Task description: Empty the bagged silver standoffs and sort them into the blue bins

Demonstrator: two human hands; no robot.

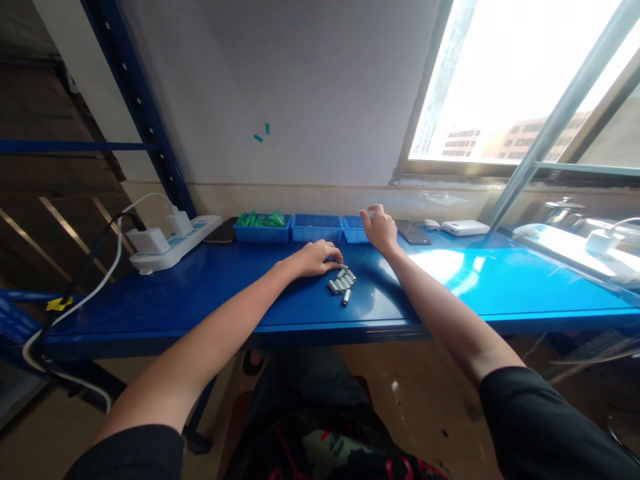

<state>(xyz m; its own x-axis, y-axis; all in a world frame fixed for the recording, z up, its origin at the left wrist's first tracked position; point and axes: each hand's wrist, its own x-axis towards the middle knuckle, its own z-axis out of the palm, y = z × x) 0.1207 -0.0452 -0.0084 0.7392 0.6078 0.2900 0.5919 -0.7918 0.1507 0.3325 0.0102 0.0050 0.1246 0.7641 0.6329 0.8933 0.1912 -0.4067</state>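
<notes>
A small pile of short silvery metal cylinders (342,283) lies on the blue table, most of them side by side. My left hand (316,259) is at the pile's far edge, its fingers bent and closed at the end of one metal cylinder (343,267). My right hand (381,230) is raised over the right end of the small blue bin (354,231), thumb and fingers apart, with nothing visible in it. Part of that bin is hidden behind the hand. Left of it stands another blue bin (317,229).
A third blue bin (262,233) holds green pieces (265,219). A power strip (180,243) with plugged-in chargers and a dark phone (221,231) are at left. Another phone (413,232) and a white device (465,228) lie at right, near the window.
</notes>
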